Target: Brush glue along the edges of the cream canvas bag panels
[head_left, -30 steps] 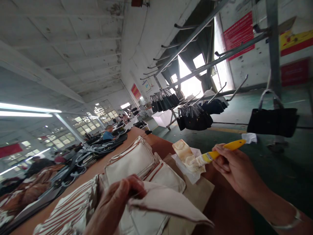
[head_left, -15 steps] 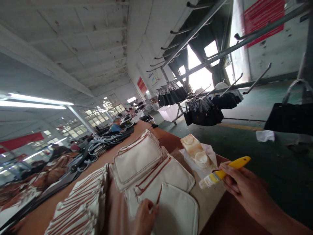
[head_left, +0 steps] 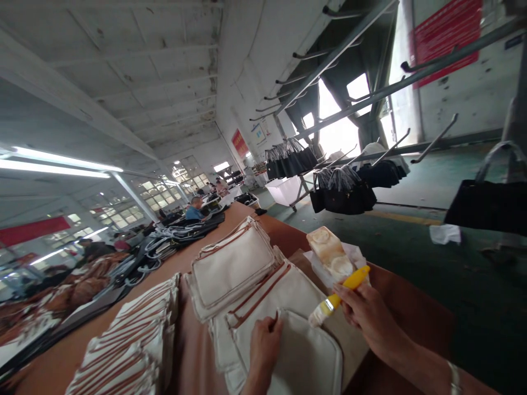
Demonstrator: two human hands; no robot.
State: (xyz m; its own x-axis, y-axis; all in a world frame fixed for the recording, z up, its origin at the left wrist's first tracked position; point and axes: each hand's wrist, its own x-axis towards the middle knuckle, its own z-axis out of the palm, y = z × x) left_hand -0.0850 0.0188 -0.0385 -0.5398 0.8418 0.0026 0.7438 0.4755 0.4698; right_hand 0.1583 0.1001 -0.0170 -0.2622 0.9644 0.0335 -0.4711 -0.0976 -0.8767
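My right hand (head_left: 362,310) grips a yellow-handled brush (head_left: 340,293), its pale bristles over the upper right edge of the nearest cream panel (head_left: 304,351). My left hand (head_left: 265,343) is closed at that panel's upper left corner, pinching something mostly hidden by the fingers. Beneath and beyond lie more cream pieces (head_left: 233,263) with brown trim, in overlapping piles. A smeared, cream-coloured container (head_left: 327,247) rests on white sheeting behind the brush.
A stack of cream pieces with brown strips (head_left: 127,334) stands on the left of the brown table (head_left: 201,351). Black bags (head_left: 346,195) hang from a metal rack at the right. A person in blue (head_left: 194,209) sits farther back.
My right hand and the brush have moved left, from beside the container to over the nearest panel. My left hand has shifted slightly up and right, and the panel has shifted a little right.
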